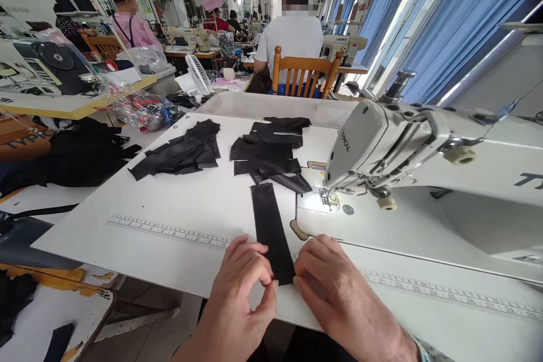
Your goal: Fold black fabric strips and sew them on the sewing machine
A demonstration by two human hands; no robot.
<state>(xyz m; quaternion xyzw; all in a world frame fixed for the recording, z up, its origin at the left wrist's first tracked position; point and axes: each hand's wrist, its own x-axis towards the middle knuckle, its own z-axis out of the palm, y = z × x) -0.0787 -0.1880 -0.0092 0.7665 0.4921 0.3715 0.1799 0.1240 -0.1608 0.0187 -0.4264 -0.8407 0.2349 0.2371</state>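
L hand [233, 300] curled in narrow pinch at bottom end of black strip [270, 232], fingertips on strip's lower left corner. R hand [339, 294] fingers together, tips against strip's right edge at same end; firm grip or mere touch unclear. Strip flat on white table [169, 254], lengthwise, top end toward two piles of black pieces [178, 150] [267, 147]. Just left of strip's upper half: nothing sewn, needle plate [318, 201] of sewing machine [382, 147] right of it, lit. Ruler tape [169, 232] along table near front edge.
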